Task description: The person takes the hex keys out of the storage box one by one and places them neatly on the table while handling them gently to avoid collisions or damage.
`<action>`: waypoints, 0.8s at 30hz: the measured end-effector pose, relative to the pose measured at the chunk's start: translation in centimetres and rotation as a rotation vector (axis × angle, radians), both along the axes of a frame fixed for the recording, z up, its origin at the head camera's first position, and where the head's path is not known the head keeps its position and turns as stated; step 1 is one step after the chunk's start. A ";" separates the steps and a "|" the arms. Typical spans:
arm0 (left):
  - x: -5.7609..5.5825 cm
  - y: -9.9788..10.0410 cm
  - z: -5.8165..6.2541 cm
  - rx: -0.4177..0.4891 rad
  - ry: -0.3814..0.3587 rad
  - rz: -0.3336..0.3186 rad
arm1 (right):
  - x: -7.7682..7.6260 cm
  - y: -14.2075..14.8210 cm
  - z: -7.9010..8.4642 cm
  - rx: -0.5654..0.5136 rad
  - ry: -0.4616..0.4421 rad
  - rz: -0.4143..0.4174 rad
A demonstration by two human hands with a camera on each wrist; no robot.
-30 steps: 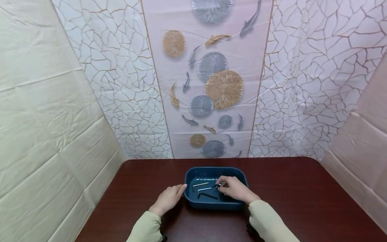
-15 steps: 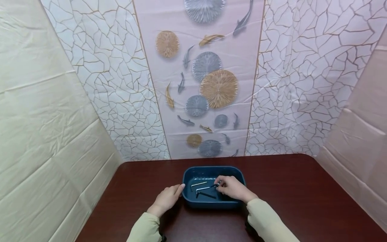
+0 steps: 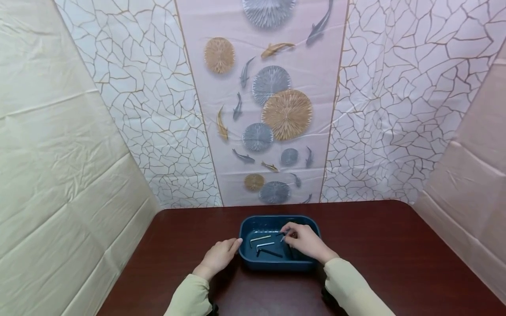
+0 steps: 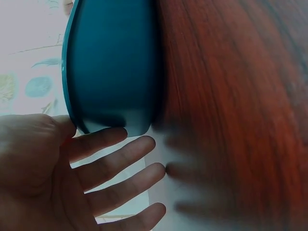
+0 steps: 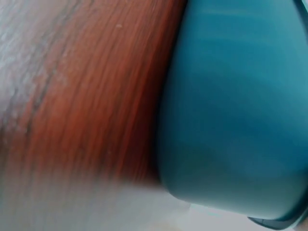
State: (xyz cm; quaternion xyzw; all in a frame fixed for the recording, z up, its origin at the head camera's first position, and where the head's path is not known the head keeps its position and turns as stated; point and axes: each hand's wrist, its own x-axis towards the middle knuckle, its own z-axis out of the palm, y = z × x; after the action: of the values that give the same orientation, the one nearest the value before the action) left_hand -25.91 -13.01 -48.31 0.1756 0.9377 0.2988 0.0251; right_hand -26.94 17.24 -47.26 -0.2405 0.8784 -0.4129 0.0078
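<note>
A dark blue rectangular tray stands on the table. My left hand is at its left end. Its thumb lies at the rim and its index finger against the outer wall; the other fingers spread straight below. Inside lie a brass-coloured hex key, a silver hex key and a black hex key. My right hand reaches over the right half and pinches a thin hex key, mostly hidden by the fingers. A dark thin piece shows at the fingertips. The right wrist view shows only the tray's outside.
The dark red-brown wooden table has rounded far corners. A patterned cloth hangs behind it, with pale cloth walls on both sides.
The right fingertips have shifted slightly up and away in the tray, and the piece at them has turned. The left hand and the three hex keys on the left stay in place.
</note>
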 end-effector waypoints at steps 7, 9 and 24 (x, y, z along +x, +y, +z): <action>0.0 0.0 0.3 -0.003 -0.008 -0.014 | 0.0 -0.1 0.2 -0.026 -0.001 -0.027; 0.0 0.0 0.4 0.002 -0.011 -0.014 | -0.1 -0.1 0.3 -0.031 0.004 -0.022; 0.1 -0.1 0.4 0.042 -0.021 -0.022 | 0.1 -0.4 0.5 -0.043 -0.003 -0.048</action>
State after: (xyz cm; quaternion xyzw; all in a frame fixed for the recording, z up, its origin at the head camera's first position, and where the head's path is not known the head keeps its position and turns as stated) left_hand -25.77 -13.11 -47.88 0.1830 0.9290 0.3198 0.0345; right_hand -26.85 16.85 -46.74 -0.2189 0.8748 -0.4321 -0.0059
